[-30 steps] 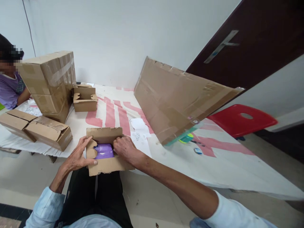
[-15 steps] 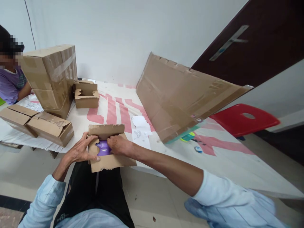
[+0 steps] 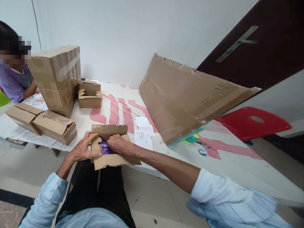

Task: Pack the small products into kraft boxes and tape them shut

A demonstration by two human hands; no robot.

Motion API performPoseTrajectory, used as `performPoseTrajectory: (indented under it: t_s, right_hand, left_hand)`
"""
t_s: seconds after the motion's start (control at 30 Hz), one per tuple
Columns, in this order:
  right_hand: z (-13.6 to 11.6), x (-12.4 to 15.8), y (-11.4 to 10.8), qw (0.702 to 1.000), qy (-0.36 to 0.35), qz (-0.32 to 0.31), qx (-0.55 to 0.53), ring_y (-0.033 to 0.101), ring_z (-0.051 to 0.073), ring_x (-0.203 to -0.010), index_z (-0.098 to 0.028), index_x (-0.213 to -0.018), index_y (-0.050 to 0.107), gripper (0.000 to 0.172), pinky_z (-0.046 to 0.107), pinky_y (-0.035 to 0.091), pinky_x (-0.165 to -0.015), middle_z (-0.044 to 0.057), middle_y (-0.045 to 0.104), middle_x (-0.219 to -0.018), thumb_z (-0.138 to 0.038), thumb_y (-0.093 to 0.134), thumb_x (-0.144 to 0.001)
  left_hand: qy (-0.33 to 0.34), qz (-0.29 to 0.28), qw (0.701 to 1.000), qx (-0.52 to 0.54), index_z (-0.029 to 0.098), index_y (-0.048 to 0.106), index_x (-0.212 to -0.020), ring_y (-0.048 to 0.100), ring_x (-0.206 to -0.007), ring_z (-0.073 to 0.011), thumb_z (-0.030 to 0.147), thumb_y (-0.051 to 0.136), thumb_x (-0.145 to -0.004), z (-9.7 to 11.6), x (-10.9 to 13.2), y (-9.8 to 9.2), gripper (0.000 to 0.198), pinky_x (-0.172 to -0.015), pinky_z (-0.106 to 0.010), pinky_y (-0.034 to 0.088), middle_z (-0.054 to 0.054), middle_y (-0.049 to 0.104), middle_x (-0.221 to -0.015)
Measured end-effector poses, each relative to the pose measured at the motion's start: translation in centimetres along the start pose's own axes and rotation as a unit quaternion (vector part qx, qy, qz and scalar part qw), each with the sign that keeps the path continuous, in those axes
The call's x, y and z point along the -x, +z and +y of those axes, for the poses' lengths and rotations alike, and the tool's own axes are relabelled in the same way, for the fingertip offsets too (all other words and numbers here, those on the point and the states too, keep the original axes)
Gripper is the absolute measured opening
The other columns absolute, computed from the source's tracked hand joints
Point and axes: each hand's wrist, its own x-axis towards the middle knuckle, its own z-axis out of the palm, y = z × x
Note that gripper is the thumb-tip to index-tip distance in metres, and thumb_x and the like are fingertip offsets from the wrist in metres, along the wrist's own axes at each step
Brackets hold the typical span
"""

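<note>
A small open cardboard box (image 3: 117,160) sits at the table's near edge, above my lap, with its flaps raised and spread. My left hand (image 3: 83,148) is closed around its left end, thumb on the near side and fingers over the far side. Inside the box lies something shiny and purple (image 3: 108,150), like a plastic wrapping; most of it is hidden. My right hand (image 3: 119,144) reaches into the box from the right, its fingers curled down against the purple thing. The fingertips are out of sight, so what they grip cannot be made out.
Closed cardboard boxes (image 3: 53,126) lie at left before a taped stack of cartons (image 3: 59,72). Behind are an open box (image 3: 90,100) and a seated person (image 3: 16,79). Papers (image 3: 144,134), a tape roll (image 3: 202,152), a large cardboard sheet (image 3: 185,98) and a red chair (image 3: 254,123) are rightward.
My right hand has pressed slightly further left over the purple thing, and less of the purple shows. My left hand keeps its hold. The whole view has shifted a little.
</note>
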Motion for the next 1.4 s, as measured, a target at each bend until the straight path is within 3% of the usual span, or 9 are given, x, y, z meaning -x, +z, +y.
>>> performPoseTrajectory:
  t_s: [0.1,0.2,0.33,0.57,0.77,0.97,1.17,1.27,1.4]
  right_hand:
    - [0.1,0.4,-0.1,1.0,-0.001,0.014,-0.015,0.073,0.027,-0.105,-0.012,-0.114,0.075,0.021,0.035,0.048,-0.089,0.017,0.077,-0.108,-0.019,0.058,-0.103]
    - [0.0,0.7,-0.7,0.999,-0.012,0.02,-0.047,0.07,0.028,-0.114,-0.013,-0.129,0.069,0.038,0.035,0.048,-0.091,0.017,0.074,-0.124,-0.034,0.072,-0.098]
    - [-0.4,0.0,-1.1,0.998,-0.011,0.005,-0.065,0.072,0.026,-0.105,-0.012,-0.114,0.077,0.021,0.032,0.047,-0.086,0.016,0.078,-0.114,-0.019,0.067,-0.098]
    - [-0.7,0.1,-1.3,0.997,0.017,0.042,-0.066,0.071,0.023,-0.092,-0.012,-0.101,0.079,0.026,0.029,0.043,-0.075,0.014,0.078,-0.101,-0.011,0.053,-0.101]
    - [1.3,3.4,-3.6,0.983,0.06,0.13,-0.113,0.066,0.017,-0.089,-0.014,-0.095,0.074,0.023,0.027,0.041,-0.075,0.009,0.075,-0.102,-0.011,0.051,-0.098]
    - [4.9,6.0,-7.9,0.86,0.013,0.324,-0.394,0.055,0.015,-0.073,-0.018,-0.075,0.065,0.014,0.027,0.041,-0.069,0.001,0.064,-0.079,-0.021,0.059,-0.088]
    - [6.7,6.5,-13.4,0.78,-0.052,0.285,-0.554,0.054,0.013,-0.068,-0.017,-0.078,0.072,0.022,0.027,0.042,-0.064,0.0,0.066,-0.075,-0.039,0.073,-0.077]
    - [7.0,5.9,-14.2,0.741,-0.046,0.289,-0.605,0.053,0.011,-0.064,-0.016,-0.077,0.073,0.027,0.024,0.042,-0.06,-0.001,0.066,-0.073,-0.041,0.078,-0.072]
    - [7.8,4.4,-12.8,0.683,-0.006,0.27,-0.679,0.054,0.01,-0.059,-0.014,-0.078,0.074,0.034,0.024,0.042,-0.057,-0.002,0.067,-0.069,-0.044,0.086,-0.065]
  left_hand:
    - [-0.007,0.001,1.0,-0.004,0.024,0.053,-0.155,0.053,-0.138,-0.038,0.056,0.087,-0.076,0.3,0.2,0.3,0.092,-0.119,-0.052,0.046,-0.014,0.048,-0.143]
    - [-0.022,-0.011,1.0,-0.014,0.024,0.05,-0.158,0.055,-0.136,-0.039,0.06,0.089,-0.073,0.5,-0.1,0.4,0.1,-0.119,-0.053,0.047,-0.014,0.048,-0.14]
    - [-0.027,-0.002,1.0,-0.014,0.024,0.049,-0.158,0.054,-0.137,-0.0393,0.06,0.09,-0.07,0.7,-0.3,0.4,0.103,-0.12,-0.053,0.046,-0.014,0.046,-0.143]
    - [-0.05,0.087,0.994,-0.036,0.025,0.061,-0.14,0.065,-0.111,-0.0283,0.024,0.072,-0.073,1.2,-0.2,1.5,0.068,-0.104,-0.046,0.056,-0.009,0.052,-0.13]
    - [-0.061,0.156,0.985,-0.031,0.024,0.06,-0.131,0.062,-0.116,-0.0286,0.027,0.063,-0.084,0.9,0.1,1.3,0.047,-0.093,-0.044,0.059,-0.009,0.056,-0.128]
    - [-0.013,0.209,0.978,0.018,0.026,0.053,-0.146,0.053,-0.138,-0.0346,0.046,0.072,-0.09,2.1,-1.2,-2.1,0.063,-0.1,-0.048,0.057,-0.014,0.049,-0.152]
    - [0.156,0.042,0.984,0.08,0.034,0.031,-0.167,0.039,-0.153,-0.0404,0.052,0.092,-0.075,7.7,-5.0,-7.2,0.112,-0.115,-0.051,0.047,-0.014,0.035,-0.171]
    - [0.184,0.011,0.979,0.084,0.03,0.056,-0.154,0.054,-0.135,-0.0368,0.056,0.091,-0.074,9.7,-6.9,-8.2,0.091,-0.105,-0.046,0.051,-0.013,0.056,-0.15]
    - [0.161,0.062,0.975,0.141,0.019,0.077,-0.121,0.063,-0.1,-0.0262,0.062,0.087,-0.075,9.8,-8.7,-7.6,0.063,-0.085,-0.034,0.05,-0.01,0.068,-0.114]
